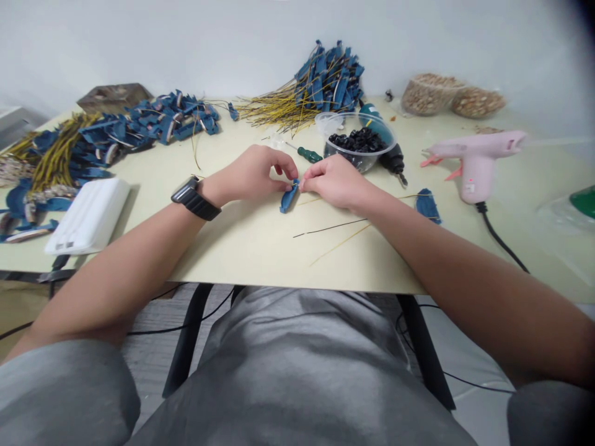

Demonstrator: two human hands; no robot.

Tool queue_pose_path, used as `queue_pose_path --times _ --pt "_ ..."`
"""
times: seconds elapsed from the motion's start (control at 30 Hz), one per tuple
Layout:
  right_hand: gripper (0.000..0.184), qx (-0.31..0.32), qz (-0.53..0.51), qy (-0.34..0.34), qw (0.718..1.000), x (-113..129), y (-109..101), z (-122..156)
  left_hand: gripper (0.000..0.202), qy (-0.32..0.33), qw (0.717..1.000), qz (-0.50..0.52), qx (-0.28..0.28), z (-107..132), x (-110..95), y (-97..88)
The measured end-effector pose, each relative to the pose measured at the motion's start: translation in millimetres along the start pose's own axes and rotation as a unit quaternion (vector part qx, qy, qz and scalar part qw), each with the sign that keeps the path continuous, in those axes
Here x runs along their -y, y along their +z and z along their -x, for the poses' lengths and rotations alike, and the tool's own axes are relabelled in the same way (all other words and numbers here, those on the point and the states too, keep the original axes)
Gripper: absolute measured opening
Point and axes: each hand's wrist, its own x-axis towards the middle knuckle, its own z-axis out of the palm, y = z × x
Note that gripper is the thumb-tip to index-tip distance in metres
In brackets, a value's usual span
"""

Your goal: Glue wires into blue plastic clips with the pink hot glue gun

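Note:
Over the middle of the table, my left hand [253, 174] pinches a small blue piece [289, 199] with ragged edges between thumb and fingertips. The piece hangs tilted below the fingers. My right hand [338, 179] is closed in a pinch at its upper end, where a bit of thin yellow cord shows between the fingertips. The exact hold is partly hidden by the fingers. Under and beside my right forearm lie a dark thin stick [330, 228], a loose yellow strand [339, 244] and another blue piece [426, 205].
Behind my hands are a green-handled screwdriver [309, 155], a clear tub [390, 145] of black bits and a rotary tool [394, 162]. A pink glue gun [483, 158] stands right. Blue pieces with yellow cords [325, 80] pile behind. A white power bank [88, 214] sits left.

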Motion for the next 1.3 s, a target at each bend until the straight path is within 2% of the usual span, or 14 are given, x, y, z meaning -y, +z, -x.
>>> queue_pose_path --times 0.43,0.53,0.7,0.77,1.13,1.3 --pt "0.015 -0.001 -0.014 0.002 1.0 -1 0 -1 0.033 0.001 0.999 -0.013 0.041 3 -5 -8.1" --pt "0.016 0.001 -0.011 -0.001 1.0 0 0 -1 0.046 0.008 0.998 -0.016 0.066 3 -5 -15.5" --pt "0.014 0.0 -0.018 -0.004 1.0 1 0 0 0.091 0.038 0.984 -0.03 0.172 2 -3 -26.3" --pt "0.012 -0.002 -0.013 0.001 1.0 1 0 0 0.099 0.036 0.981 -0.039 0.188 2 -2 -25.9" --pt "0.011 0.002 0.006 -0.005 1.0 1 0 1 0.105 0.035 0.981 -0.081 0.17 0 -3 -21.0" --pt "0.011 0.008 0.003 -0.009 1.0 -1 0 -1 0.103 0.008 0.976 -0.1 0.193 0 -11 -24.7"
